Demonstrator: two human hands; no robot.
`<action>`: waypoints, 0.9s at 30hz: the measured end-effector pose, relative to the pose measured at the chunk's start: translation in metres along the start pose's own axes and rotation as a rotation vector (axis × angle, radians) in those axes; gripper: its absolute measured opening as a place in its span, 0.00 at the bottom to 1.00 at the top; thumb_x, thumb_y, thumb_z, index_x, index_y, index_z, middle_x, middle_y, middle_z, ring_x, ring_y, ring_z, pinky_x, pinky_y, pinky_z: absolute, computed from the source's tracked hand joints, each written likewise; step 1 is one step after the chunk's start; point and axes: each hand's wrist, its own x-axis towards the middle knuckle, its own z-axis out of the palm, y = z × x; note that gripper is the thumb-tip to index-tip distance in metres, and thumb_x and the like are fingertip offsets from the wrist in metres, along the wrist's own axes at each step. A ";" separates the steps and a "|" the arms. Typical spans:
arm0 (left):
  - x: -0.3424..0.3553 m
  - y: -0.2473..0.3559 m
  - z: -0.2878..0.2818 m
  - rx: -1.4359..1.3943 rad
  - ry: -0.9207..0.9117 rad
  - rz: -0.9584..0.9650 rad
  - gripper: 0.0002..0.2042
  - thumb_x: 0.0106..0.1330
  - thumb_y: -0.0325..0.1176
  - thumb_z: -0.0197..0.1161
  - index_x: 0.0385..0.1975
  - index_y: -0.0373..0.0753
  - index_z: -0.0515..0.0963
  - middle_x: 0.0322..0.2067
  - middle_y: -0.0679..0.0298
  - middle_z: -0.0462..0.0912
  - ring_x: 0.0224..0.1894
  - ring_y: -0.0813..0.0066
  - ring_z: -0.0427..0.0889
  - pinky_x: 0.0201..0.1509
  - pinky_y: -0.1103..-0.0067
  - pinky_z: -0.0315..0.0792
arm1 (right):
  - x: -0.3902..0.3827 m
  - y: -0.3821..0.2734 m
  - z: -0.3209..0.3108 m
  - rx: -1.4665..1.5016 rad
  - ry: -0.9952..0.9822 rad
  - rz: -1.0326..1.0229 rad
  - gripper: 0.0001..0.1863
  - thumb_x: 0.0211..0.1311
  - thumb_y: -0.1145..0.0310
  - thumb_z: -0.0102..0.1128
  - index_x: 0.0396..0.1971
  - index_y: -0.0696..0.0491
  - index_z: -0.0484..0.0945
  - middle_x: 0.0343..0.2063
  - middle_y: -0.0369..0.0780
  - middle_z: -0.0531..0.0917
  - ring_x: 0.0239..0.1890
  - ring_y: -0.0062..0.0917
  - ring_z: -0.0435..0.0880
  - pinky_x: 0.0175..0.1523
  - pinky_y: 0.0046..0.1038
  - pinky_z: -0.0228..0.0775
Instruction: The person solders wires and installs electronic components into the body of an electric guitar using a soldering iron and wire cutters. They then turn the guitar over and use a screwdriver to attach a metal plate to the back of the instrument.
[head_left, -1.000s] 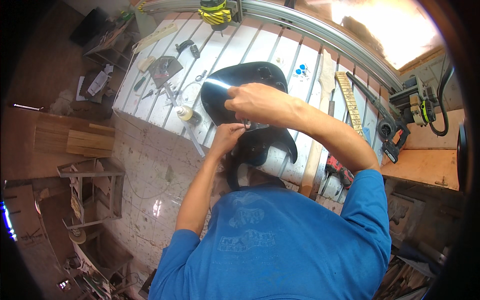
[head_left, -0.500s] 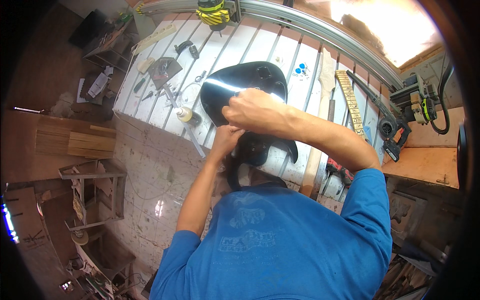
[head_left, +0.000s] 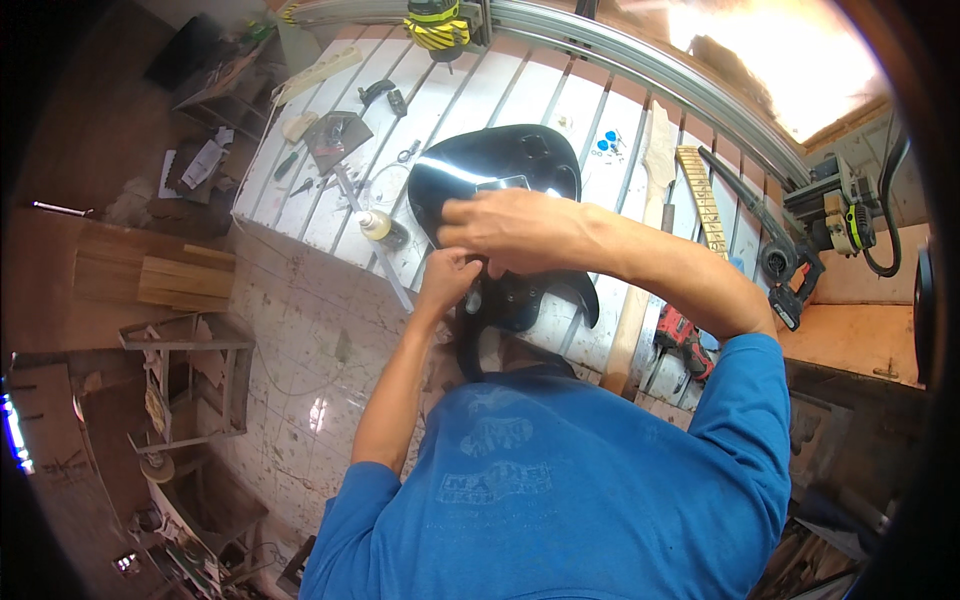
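Note:
A glossy black electric guitar body (head_left: pixel 440 170) lies at the front edge of the slatted table. My left hand (head_left: pixel 450 277) is at its near left edge. Thumb and fingers are pinched together there, but whatever they hold is hidden. Just above, my right hand (head_left: pixel 505 230) reaches across the body, palm down. Its fingers are smeared by motion and partly hidden, so their grip is unclear. The two hands almost touch. A dark horn of the guitar body (head_left: pixel 580 295) shows below my right wrist.
Left of the guitar stand a small bottle (head_left: pixel 375 225) and a metal ruler (head_left: pixel 390 275). Blue-topped small parts (head_left: pixel 608 141), a fretted neck (head_left: pixel 703 200), a cordless blower (head_left: pixel 780 265) and a red power drill (head_left: pixel 685 340) lie to the right. A machine rail (head_left: pixel 640 65) spans the far side.
My right hand has shifted slightly and its fingers have changed pose, now blurred. My left hand stays pinched at the guitar body's edge. The whole view has shifted slightly.

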 end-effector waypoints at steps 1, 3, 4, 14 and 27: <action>0.002 -0.008 0.003 -0.035 0.018 0.054 0.10 0.60 0.32 0.70 0.36 0.31 0.86 0.17 0.67 0.79 0.22 0.82 0.74 0.26 0.73 0.67 | 0.000 -0.005 -0.002 -0.044 -0.024 0.138 0.08 0.59 0.73 0.65 0.37 0.61 0.82 0.36 0.45 0.82 0.38 0.37 0.89 0.40 0.32 0.82; 0.005 -0.007 0.008 -0.020 0.030 0.149 0.11 0.59 0.32 0.72 0.37 0.32 0.87 0.17 0.65 0.79 0.21 0.78 0.75 0.26 0.72 0.68 | -0.001 -0.008 -0.003 -0.075 -0.061 0.241 0.07 0.60 0.75 0.65 0.36 0.62 0.82 0.36 0.46 0.82 0.36 0.39 0.89 0.37 0.32 0.83; 0.006 -0.006 0.009 0.031 0.029 0.188 0.11 0.58 0.31 0.72 0.37 0.32 0.87 0.17 0.63 0.80 0.20 0.76 0.76 0.26 0.71 0.68 | -0.001 -0.007 -0.002 -0.061 -0.073 0.203 0.07 0.59 0.75 0.65 0.36 0.62 0.81 0.36 0.46 0.82 0.36 0.40 0.90 0.37 0.33 0.83; -0.007 0.051 0.010 0.331 0.007 0.227 0.10 0.58 0.31 0.73 0.38 0.37 0.88 0.32 0.52 0.88 0.29 0.58 0.87 0.37 0.70 0.78 | -0.004 -0.003 -0.017 0.077 -0.121 0.398 0.17 0.52 0.70 0.73 0.38 0.64 0.80 0.37 0.52 0.81 0.40 0.44 0.89 0.39 0.40 0.83; -0.006 0.054 0.010 0.406 -0.018 0.255 0.10 0.57 0.32 0.74 0.36 0.35 0.87 0.29 0.49 0.86 0.31 0.52 0.86 0.37 0.65 0.77 | -0.007 -0.005 -0.008 0.020 -0.149 0.275 0.11 0.58 0.73 0.69 0.38 0.61 0.78 0.44 0.47 0.76 0.42 0.40 0.86 0.43 0.38 0.80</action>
